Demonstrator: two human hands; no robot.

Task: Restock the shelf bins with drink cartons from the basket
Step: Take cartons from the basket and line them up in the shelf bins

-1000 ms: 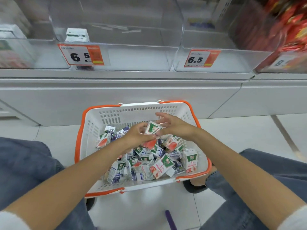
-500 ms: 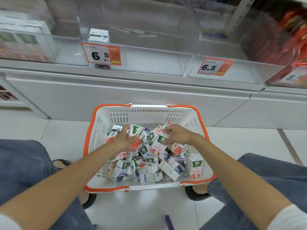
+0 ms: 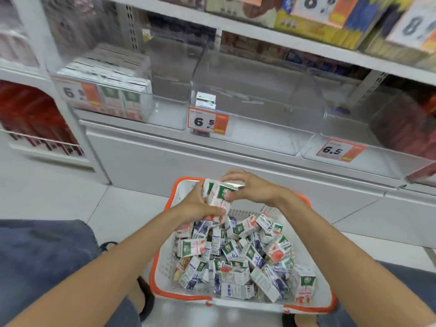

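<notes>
Cartons held above the basket, bins waiting

Shelving [image 3: 236,147] of white metal fills the upper half of the view, its lowest tier carrying a row of clear plastic bins. Left bin [image 3: 122,90] is packed with upright drink cartons in neat rows. Next to it, the middle bin [image 3: 254,95] holds just one small carton [image 3: 205,100] at its front left corner, right behind an orange price tag [image 3: 208,122] reading 6.5. Further right stands another clear bin [image 3: 368,147] with its own 6.5 tag [image 3: 339,150]; whether anything lies inside is unclear.

On the pale floor tiles below sits a white basket [image 3: 313,296] with an orange rim, heaped with loose drink cartons [image 3: 236,260] lying at every angle, white with green, red and purple print.

Both hands meet above the far end of the basket. The left hand [image 3: 200,206] is closed around a small bunch of cartons [image 3: 218,195] from below and behind, while the right hand [image 3: 247,185] grips the same bunch from the top and right side, fingers curled over the carton tops. The bunch is lifted clear of the heap, between the basket's far rim and the shelf base.
</notes>
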